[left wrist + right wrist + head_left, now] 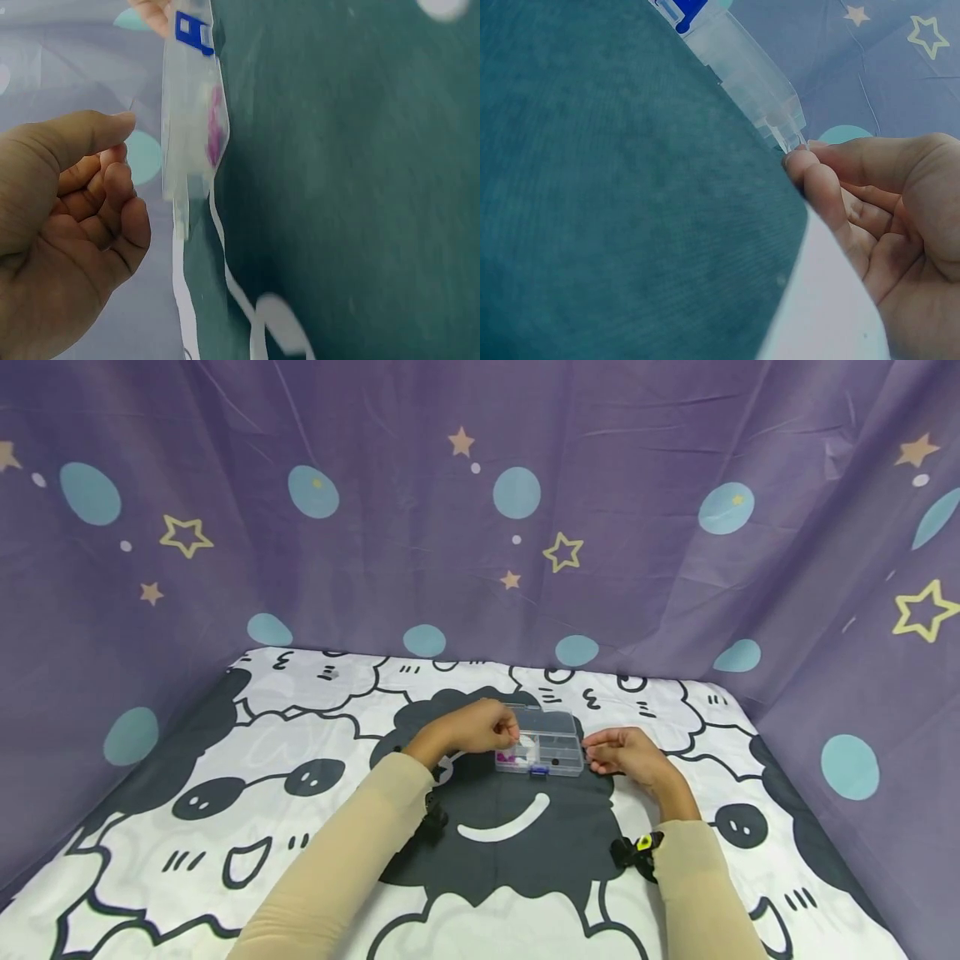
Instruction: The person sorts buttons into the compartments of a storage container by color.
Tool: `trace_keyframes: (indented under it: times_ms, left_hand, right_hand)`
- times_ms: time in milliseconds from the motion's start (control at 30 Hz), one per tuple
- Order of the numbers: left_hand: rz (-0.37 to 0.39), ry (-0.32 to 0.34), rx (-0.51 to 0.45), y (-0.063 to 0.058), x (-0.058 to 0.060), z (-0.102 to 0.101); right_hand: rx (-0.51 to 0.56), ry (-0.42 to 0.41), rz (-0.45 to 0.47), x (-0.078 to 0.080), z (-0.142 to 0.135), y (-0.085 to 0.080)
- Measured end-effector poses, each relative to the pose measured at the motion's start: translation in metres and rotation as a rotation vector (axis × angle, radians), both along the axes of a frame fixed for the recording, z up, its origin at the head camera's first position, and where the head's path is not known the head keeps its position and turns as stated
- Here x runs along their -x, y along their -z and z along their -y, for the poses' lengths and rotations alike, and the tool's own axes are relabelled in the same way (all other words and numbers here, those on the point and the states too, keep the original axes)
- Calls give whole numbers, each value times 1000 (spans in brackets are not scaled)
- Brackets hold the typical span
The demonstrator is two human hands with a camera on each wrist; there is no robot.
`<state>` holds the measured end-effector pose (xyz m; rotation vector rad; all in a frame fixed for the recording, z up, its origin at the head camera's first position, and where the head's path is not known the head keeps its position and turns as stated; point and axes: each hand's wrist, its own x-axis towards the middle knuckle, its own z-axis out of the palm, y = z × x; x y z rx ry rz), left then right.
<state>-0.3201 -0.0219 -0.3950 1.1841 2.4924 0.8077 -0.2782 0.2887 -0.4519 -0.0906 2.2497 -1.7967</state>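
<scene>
A clear plastic compartment box (558,745) with a blue latch (538,770) lies on the dark part of the cloth, its lid (551,721) raised at the back. In its left part are white pieces (527,748) and something pink-purple (506,758); a small dark round piece (555,762) sits farther right. My left hand (483,727) is over the box's left end, thumb and forefinger pinching a thin needle-like piece (133,103); the other fingers are curled. My right hand (626,752) pinches the box's right end at a clear tab (795,140).
A cloth with sheep faces (300,827) covers the surface. A purple curtain (420,568) with stars and blue ovals hangs behind and at both sides. Dark bands with attachments (637,853) are on both wrists.
</scene>
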Motion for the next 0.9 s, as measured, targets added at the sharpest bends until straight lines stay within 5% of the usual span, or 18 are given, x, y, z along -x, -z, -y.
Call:
trace_keyframes:
  times_ms: [900]
  left_hand:
    - [14,-174,32,3,3,106]
  right_hand:
    - [3,-1,4,0,-1,0]
